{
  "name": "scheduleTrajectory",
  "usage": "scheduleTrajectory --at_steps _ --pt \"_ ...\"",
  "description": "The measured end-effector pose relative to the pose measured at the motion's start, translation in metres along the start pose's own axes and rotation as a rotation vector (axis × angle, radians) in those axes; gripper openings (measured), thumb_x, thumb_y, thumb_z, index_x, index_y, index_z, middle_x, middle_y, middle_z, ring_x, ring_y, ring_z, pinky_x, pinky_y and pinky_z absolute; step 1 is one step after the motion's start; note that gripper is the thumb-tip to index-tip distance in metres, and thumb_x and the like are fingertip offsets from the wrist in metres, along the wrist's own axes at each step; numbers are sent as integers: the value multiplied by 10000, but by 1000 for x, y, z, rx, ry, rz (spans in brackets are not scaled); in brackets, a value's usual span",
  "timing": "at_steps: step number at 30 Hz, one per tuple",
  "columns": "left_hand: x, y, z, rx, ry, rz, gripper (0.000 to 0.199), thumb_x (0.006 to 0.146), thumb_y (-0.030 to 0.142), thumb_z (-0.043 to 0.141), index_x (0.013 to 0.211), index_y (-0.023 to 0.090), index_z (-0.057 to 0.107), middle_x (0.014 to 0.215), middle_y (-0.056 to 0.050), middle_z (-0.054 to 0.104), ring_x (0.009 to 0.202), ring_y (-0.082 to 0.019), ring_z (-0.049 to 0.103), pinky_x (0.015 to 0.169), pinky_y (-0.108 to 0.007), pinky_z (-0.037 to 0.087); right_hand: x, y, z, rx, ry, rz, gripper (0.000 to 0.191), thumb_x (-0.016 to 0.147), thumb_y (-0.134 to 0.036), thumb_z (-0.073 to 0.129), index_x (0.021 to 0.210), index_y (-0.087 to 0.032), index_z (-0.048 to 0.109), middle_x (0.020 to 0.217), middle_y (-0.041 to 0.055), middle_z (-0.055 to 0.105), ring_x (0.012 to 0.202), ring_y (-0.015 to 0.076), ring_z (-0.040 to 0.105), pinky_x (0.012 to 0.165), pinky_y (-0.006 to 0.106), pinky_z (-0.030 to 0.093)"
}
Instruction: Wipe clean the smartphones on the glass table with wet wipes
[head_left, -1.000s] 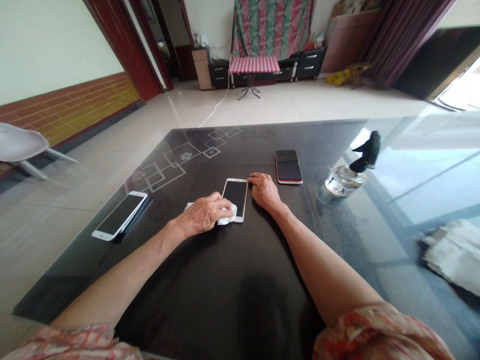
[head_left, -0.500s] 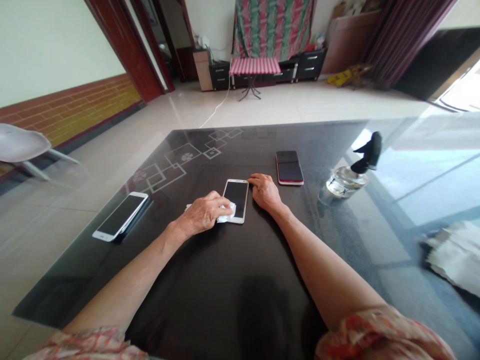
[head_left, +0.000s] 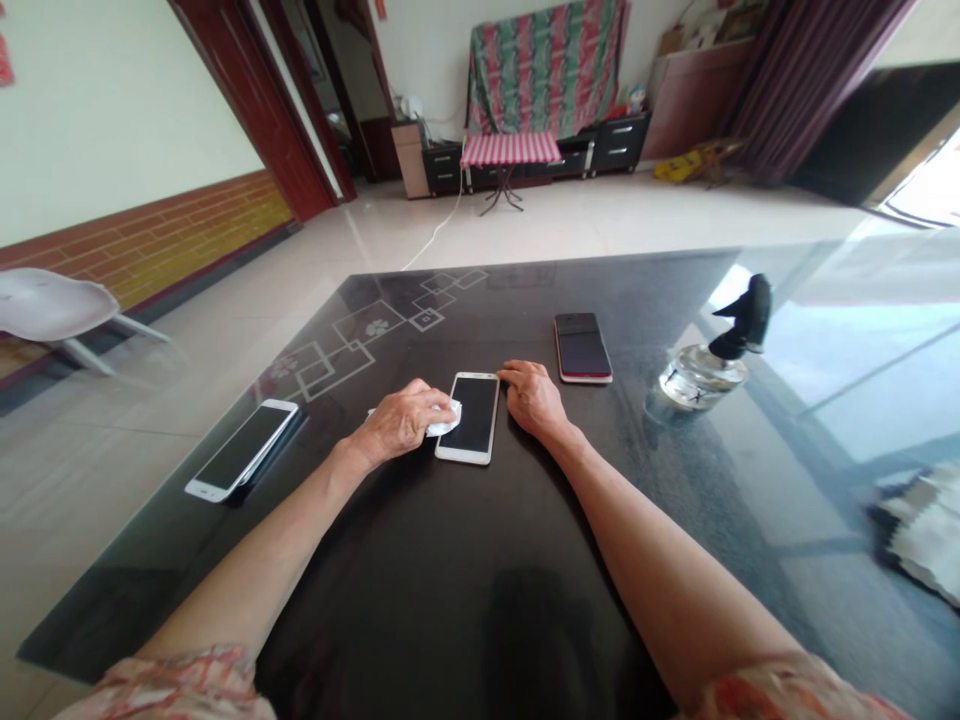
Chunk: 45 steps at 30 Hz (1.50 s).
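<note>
A white smartphone [head_left: 475,420] with a dark screen lies face up on the black table [head_left: 420,560]. Folded around a crumpled white tissue [head_left: 444,418], my left hand [head_left: 405,415] presses it onto the phone's left edge and screen. My right hand [head_left: 534,398] is closed at the other side, its fingertips against the phone's upper right corner. Part of the tissue is hidden under the left fingers.
A dark phone [head_left: 583,346] lies beyond my right hand, apparently on a second one. To the left sits another white phone [head_left: 244,450] on something dark. A spray bottle [head_left: 701,372] stands right, with a pale cloth [head_left: 930,530] near the right edge.
My left hand and the tissue have slid up and left across the phone, uncovering its lower left corner. The right hand keeps its place at the corner. The camera view has shifted slightly.
</note>
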<state>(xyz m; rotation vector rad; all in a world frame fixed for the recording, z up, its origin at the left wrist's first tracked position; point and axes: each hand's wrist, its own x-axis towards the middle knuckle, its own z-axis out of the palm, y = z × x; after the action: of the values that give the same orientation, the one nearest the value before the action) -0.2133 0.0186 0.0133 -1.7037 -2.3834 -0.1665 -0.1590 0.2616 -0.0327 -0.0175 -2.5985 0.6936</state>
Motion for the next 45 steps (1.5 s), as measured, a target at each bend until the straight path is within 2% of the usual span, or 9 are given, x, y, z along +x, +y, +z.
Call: scheduleTrajectory --at_steps 4,8,11,17,20,32,37,41,45 --pt "28 -23 11 32 -11 -53 387 929 115 405 996 286 746 1104 -2 688 901 -163 532 705 -244 456 0 1 1 9 13 -4 421 821 -61 429 1093 -164 734 1224 86 658 1151 219 543 1053 317 402" --pt "41 -29 16 60 -4 -106 398 925 112 397 993 283 750 1107 -7 689 883 -172 524 702 -260 454 2 3 2 8 15 -27 428 807 -50 427 1087 -156 734 1210 97 664 1151 209 556 1070 317 385" --pt "33 -17 12 59 -14 -88 376 935 123 405 1004 281 739 1112 -6 684 897 -172 516 695 -249 452 2 4 3 -1 15 -34 434 800 -45 425 1081 -159 736 1205 91 667 1141 208 563 1065 322 390" --pt "-7 23 -4 40 -43 27 347 941 110 418 1057 280 698 1163 -8 658 953 -172 500 738 -241 465 1 5 3 -13 23 -30 430 805 -48 426 1075 -167 739 1214 86 664 1141 213 558 1060 327 397" --pt "-13 30 -6 14 -47 59 347 945 108 411 1062 271 694 1171 -14 655 961 -168 502 762 -244 478 1 5 4 -6 22 -24 430 807 -52 430 1080 -168 740 1217 81 662 1142 219 552 1049 327 407" --pt "47 -28 19 75 -9 -83 381 933 125 396 1000 275 739 1103 -9 683 886 -176 515 704 -254 469 1 3 3 2 7 -4 423 821 -58 431 1096 -166 733 1228 83 658 1150 209 552 1043 310 412" --pt "51 -22 20 92 21 -175 370 921 126 413 1020 271 738 1068 -30 680 853 -172 507 692 -253 464 1 2 2 -3 16 -3 426 818 -56 433 1096 -174 734 1222 82 661 1151 213 550 1041 317 415" --pt "43 -8 14 104 -8 -136 343 916 130 431 996 273 733 1049 -25 679 848 -176 494 682 -254 462 1 3 3 -10 10 -11 429 815 -53 432 1090 -177 737 1227 85 659 1152 215 553 1042 325 417" --pt "45 -7 13 103 -14 -156 323 915 131 447 980 278 728 1050 -18 678 856 -184 488 650 -247 443 1 3 3 -13 15 -6 430 817 -54 435 1097 -176 737 1225 80 661 1147 221 554 1033 319 425"
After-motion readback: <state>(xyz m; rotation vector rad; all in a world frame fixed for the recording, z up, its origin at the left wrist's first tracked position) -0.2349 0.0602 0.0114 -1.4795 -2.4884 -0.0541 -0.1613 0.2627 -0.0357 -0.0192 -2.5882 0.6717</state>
